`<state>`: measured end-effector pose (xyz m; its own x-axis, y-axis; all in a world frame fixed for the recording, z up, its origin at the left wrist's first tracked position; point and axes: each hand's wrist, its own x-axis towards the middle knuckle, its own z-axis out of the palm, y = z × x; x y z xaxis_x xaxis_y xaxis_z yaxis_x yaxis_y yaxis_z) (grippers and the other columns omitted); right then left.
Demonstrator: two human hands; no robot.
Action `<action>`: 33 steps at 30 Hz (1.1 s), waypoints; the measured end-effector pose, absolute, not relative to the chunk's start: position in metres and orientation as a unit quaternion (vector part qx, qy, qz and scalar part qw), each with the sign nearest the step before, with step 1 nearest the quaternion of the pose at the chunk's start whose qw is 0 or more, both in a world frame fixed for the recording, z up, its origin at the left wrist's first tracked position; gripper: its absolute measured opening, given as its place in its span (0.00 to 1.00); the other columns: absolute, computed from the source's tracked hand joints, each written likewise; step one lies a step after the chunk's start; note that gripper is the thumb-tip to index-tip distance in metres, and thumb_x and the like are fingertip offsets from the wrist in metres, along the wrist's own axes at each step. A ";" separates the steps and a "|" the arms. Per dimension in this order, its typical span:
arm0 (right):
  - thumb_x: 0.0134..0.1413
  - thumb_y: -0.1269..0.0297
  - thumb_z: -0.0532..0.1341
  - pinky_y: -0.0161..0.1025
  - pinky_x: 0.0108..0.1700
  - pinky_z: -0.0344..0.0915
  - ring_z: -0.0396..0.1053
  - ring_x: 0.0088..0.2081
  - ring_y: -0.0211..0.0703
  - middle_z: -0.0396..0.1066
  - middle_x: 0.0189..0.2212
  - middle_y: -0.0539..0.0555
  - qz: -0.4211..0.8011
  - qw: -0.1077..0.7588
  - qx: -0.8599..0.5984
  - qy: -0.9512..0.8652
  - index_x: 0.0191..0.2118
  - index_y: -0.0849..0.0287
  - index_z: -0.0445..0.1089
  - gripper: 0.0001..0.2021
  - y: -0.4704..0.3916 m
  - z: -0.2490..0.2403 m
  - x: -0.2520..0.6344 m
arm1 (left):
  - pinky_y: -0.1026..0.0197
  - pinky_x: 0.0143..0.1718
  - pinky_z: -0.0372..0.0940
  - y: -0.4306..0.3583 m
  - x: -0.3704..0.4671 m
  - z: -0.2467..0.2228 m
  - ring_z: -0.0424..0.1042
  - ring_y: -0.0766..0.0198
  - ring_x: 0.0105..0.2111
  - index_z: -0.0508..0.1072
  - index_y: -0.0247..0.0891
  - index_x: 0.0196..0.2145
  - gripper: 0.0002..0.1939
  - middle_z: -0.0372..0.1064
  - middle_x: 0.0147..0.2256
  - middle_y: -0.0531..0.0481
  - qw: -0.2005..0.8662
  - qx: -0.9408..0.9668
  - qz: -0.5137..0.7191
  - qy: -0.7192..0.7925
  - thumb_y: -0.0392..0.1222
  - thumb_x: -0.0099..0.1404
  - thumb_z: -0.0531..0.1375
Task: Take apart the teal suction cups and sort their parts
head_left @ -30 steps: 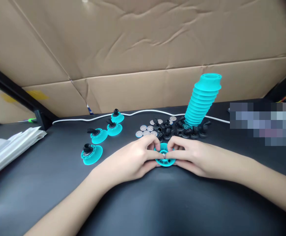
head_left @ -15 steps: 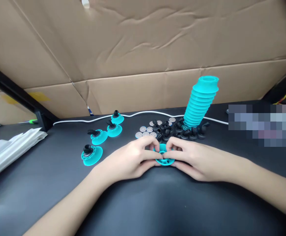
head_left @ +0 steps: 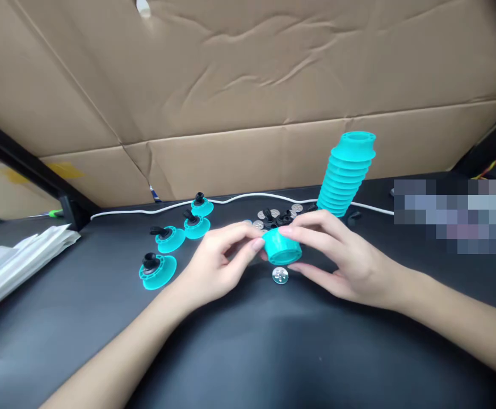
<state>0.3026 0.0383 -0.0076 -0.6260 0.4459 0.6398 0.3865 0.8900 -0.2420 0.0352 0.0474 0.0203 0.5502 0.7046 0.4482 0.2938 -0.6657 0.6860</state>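
Currently, a cyan cup (head_left: 282, 248) is held just above the surface (head_left: 231, 358) by both hands; it is tilted, with its holed rim turned down and towards the camera. At its left side, the cup is pinched between the thumb and fingers of the left hand (head_left: 218, 258); at its right, it is clasped by the right hand (head_left: 352, 258), with fingers laid on top and the thumb set at the lower rim. Just beside the cup, on the near side, a shiny disc (head_left: 280, 275) is seen lying flat.

Beyond the hands, more metal discs (head_left: 274, 213) and black knobs (head_left: 285, 218) are clustered, partly hidden by the fingers; behind the right hand, a leaning stack (head_left: 345, 176) of cyan cups is seen. To the left, four knobbed cups (head_left: 158, 272) are spread in a slanting row; each is topped with a black knob. Along the back, a white cable (head_left: 256, 195) is stretched; the rear is closed off by cardboard (head_left: 248, 74). At the far left, a white bundle (head_left: 22, 270) is laid; at the far right, a patch is blurred by pixelation.
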 end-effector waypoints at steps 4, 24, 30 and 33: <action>0.66 0.76 0.64 0.48 0.52 0.75 0.70 0.57 0.54 0.62 0.59 0.67 -0.045 0.378 -0.225 -0.897 0.66 0.58 0.66 0.25 0.037 -0.007 0.300 | 0.64 0.41 0.71 0.045 0.039 0.017 0.76 0.64 0.36 0.77 0.36 0.41 0.12 0.77 0.35 0.50 0.386 0.798 0.333 0.321 0.39 0.80 0.55; 0.65 0.68 0.67 0.57 0.58 0.73 0.71 0.56 0.58 0.72 0.54 0.66 0.001 0.397 -0.283 -0.873 0.67 0.62 0.65 0.27 0.038 0.001 0.300 | 0.46 0.61 0.67 0.053 0.027 0.007 0.72 0.51 0.53 0.82 0.41 0.52 0.11 0.77 0.50 0.44 0.119 0.940 0.150 0.283 0.38 0.77 0.60; 0.65 0.69 0.67 0.57 0.59 0.73 0.71 0.57 0.59 0.72 0.54 0.66 0.004 0.395 -0.283 -0.874 0.69 0.62 0.65 0.29 0.041 -0.001 0.303 | 0.48 0.55 0.71 0.066 0.016 -0.001 0.72 0.51 0.51 0.83 0.38 0.48 0.09 0.76 0.49 0.42 0.082 0.919 0.169 0.348 0.38 0.75 0.63; 0.64 0.70 0.67 0.57 0.59 0.73 0.71 0.57 0.58 0.72 0.54 0.66 0.003 0.397 -0.282 -0.874 0.69 0.61 0.64 0.29 0.041 -0.001 0.304 | 0.47 0.54 0.72 0.071 0.013 -0.003 0.73 0.51 0.49 0.81 0.38 0.49 0.09 0.75 0.49 0.42 0.063 0.907 0.167 0.381 0.40 0.73 0.66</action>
